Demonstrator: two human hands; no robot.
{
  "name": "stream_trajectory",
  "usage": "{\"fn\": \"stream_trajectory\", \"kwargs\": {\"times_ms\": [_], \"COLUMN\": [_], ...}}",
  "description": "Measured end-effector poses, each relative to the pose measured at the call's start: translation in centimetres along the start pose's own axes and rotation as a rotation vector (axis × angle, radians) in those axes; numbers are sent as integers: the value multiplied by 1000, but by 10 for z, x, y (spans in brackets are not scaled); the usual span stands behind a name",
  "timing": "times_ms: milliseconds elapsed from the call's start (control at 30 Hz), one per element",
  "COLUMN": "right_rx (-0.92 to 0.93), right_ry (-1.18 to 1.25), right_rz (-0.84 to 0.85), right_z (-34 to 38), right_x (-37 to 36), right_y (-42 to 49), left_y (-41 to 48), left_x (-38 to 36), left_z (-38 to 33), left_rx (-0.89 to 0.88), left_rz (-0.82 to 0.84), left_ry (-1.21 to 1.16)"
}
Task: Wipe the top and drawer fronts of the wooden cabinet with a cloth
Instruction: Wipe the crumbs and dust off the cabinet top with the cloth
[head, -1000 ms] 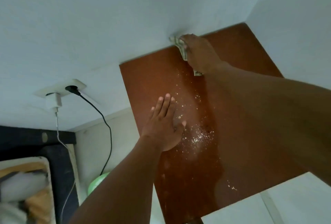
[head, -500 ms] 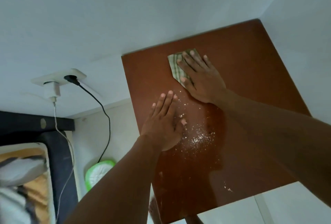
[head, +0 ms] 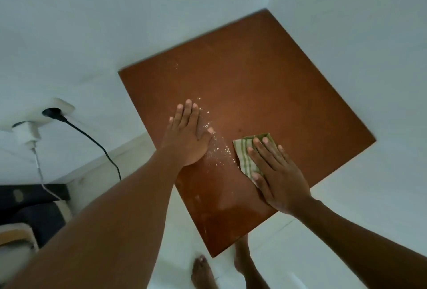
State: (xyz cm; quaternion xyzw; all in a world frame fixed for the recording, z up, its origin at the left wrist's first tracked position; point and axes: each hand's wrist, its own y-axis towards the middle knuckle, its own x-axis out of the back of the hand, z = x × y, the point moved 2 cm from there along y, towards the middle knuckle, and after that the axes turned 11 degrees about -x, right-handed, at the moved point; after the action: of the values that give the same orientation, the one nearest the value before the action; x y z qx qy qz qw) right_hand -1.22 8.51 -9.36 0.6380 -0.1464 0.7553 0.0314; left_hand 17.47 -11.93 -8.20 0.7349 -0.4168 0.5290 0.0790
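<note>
The reddish-brown top of the wooden cabinet (head: 265, 85) fills the middle of the head view, seen from above in a room corner. My right hand (head: 275, 173) lies flat with straight fingers on a folded green-and-white striped cloth (head: 246, 159), pressing it onto the top near the front edge. My left hand (head: 188, 133) rests flat on the wood to the cloth's left, fingers straight. White crumbs (head: 217, 147) lie scattered between the two hands. The drawer fronts are hidden below the top.
White walls meet behind the cabinet. A wall socket (head: 55, 109) at left holds a black plug with a cable (head: 97, 143) and a white charger (head: 26, 135). A dark bed edge (head: 34, 214) sits lower left. My bare feet (head: 203, 272) stand on white floor.
My right hand has dragged the cloth from the back edge of the top toward the front, beside the crumbs. My left hand stays flat on the wood.
</note>
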Motion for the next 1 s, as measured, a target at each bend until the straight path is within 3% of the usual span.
{"fn": "stream_trajectory", "kwargs": {"times_ms": [233, 467, 567, 633, 833, 1000], "right_rx": [-43, -85, -169, -117, 16, 153], "right_ry": [141, 345, 517, 537, 411, 290], "right_rz": [-192, -66, -81, -138, -167, -46], "right_z": [2, 4, 16, 32, 96, 143], "right_x": [-18, 10, 48, 75, 97, 85], "right_y": [-73, -102, -47, 17, 232, 318], "left_y": [-2, -3, -4, -10, -35, -30], "left_x": [5, 14, 15, 17, 19, 19], "left_z": [-5, -6, -3, 7, 47, 45], "left_rx": [-19, -27, -65, -91, -4, 28], "left_rz": [31, 106, 89, 30, 14, 9], "left_ry": [-16, -61, -71, -10, 125, 46]}}
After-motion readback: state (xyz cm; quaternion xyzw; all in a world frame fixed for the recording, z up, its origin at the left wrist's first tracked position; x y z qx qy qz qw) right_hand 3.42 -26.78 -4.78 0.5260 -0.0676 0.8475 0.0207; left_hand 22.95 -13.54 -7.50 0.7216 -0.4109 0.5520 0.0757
